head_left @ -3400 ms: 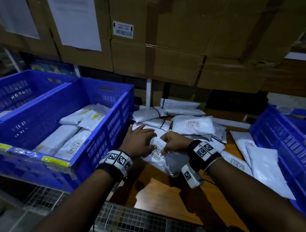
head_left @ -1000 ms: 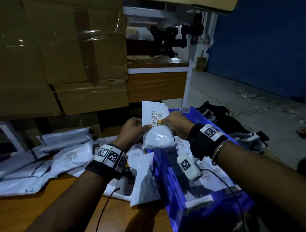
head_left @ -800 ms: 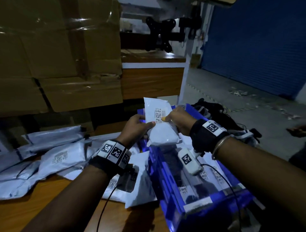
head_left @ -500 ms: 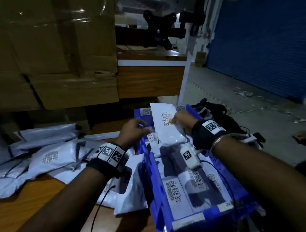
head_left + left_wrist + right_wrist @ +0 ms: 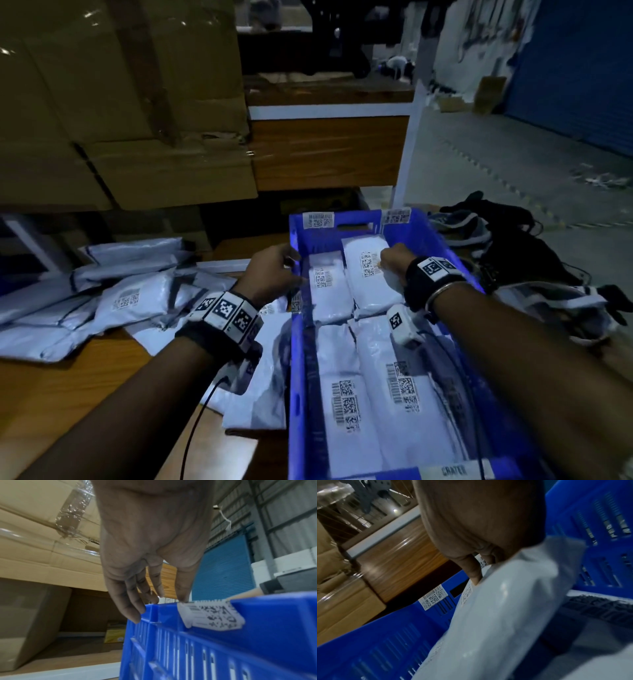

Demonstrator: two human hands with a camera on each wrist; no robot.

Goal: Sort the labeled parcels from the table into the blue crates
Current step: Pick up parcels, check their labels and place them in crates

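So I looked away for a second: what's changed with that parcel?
The right hand has lowered the parcel into the blue crate, keeping its grip. The left hand let go and now hangs open by the crate's rim. The table pile looks unchanged.

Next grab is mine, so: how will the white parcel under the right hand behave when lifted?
The white parcel is probably soft, sagging and creasing under the right hand. Its glossy film looks slippery. Likely light; it won't roll.
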